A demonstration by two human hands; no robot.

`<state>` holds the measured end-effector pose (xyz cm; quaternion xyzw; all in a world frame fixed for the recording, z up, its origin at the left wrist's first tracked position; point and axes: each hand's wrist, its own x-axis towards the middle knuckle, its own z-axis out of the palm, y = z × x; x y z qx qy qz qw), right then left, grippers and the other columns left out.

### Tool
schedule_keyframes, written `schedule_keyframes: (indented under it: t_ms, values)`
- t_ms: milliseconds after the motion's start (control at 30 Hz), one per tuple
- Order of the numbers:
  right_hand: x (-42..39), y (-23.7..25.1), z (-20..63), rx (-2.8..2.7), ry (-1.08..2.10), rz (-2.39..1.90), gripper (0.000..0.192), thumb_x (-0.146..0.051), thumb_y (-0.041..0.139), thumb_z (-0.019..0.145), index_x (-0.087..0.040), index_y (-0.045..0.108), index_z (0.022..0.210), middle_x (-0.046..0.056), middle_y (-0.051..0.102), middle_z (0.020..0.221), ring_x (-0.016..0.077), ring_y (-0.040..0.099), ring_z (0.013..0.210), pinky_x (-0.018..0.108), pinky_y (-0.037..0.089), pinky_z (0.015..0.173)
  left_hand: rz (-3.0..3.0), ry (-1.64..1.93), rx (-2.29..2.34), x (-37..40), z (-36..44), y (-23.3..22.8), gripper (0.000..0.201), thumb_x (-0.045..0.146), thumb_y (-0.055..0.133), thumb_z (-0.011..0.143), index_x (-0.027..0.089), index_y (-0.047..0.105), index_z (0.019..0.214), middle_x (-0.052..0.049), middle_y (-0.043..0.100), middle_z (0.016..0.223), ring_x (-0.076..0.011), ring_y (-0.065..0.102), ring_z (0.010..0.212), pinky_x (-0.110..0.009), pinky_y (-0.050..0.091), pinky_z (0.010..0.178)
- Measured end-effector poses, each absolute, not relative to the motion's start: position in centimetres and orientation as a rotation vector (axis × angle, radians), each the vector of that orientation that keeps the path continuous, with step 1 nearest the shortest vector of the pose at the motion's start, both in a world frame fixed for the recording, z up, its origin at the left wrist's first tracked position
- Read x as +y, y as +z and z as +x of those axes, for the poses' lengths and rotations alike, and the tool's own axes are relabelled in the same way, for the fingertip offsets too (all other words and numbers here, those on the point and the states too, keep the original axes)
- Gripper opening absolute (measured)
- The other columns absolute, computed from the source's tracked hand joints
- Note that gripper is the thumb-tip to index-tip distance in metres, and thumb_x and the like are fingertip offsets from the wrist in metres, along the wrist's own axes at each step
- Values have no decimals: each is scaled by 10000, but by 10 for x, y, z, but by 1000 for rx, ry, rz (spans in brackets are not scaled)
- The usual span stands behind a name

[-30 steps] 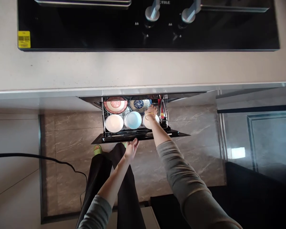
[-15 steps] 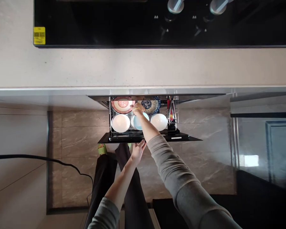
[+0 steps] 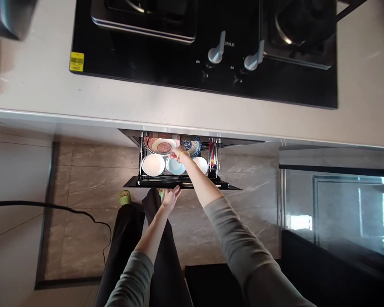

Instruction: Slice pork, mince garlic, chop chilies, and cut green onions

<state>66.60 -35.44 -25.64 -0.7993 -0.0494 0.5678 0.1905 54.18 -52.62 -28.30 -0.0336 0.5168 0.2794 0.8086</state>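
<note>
A pulled-out dish drawer holds crockery in a wire rack. My right hand, with a yellow bangle at the wrist, is closed on the right edge of a pink-rimmed plate. That plate is in front of more pink crockery at the rack's back left. My left hand grips the top edge of the drawer front, its fingers partly hidden. Blue-patterned plates are just right of my right hand. Nearer me are a white bowl, a light blue bowl and another white bowl, partly behind my forearm.
Red-handled utensils stand at the rack's right end. Above the drawer, the countertop carries a black gas hob with knobs. My feet in green slippers are below. A black cable hangs at the left.
My right hand has taken hold of the pink-rimmed plate, which has come up and forward from the others. My left hand stays on the drawer front. The view has tilted and shows more of the hob.
</note>
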Motion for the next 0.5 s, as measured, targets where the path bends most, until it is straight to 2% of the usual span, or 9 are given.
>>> schedule_keyframes:
  t_ms: [133, 267, 400, 500]
  values:
    - [-400, -217, 668, -42, 1711, -2104, 187, -77, 442, 818, -154, 477, 651, 4, 548, 429, 55, 425, 345, 150, 248, 343, 8, 568, 1155, -526, 543, -280, 306, 185, 814, 540, 190, 572, 727, 12, 650, 716, -160, 652, 866, -381, 436, 984]
    - [-452, -174, 668, 7, 1768, -1996, 179, -80, 459, 772, -166, 460, 615, 32, 549, 379, 67, 392, 286, 166, 257, 320, 45, 419, 1245, -521, 527, -262, 275, 233, 804, 578, 158, 575, 711, -50, 666, 738, -180, 671, 737, -394, 479, 904]
    - [-501, -132, 657, 25, 1746, -1924, 125, -115, 467, 728, -182, 452, 623, -7, 507, 328, 74, 381, 257, 162, 222, 302, 54, 450, 1271, -511, 497, -230, 166, 210, 716, 672, 160, 584, 760, -29, 667, 740, -153, 665, 743, -314, 493, 854]
    - [-534, -100, 649, 47, 1694, -1857, 108, -212, 547, 660, -192, 446, 628, -34, 507, 340, 72, 392, 256, 155, 194, 295, 49, 524, 1291, -503, 483, -205, 114, 186, 645, 726, 163, 589, 822, -19, 668, 728, -145, 656, 777, -282, 483, 852]
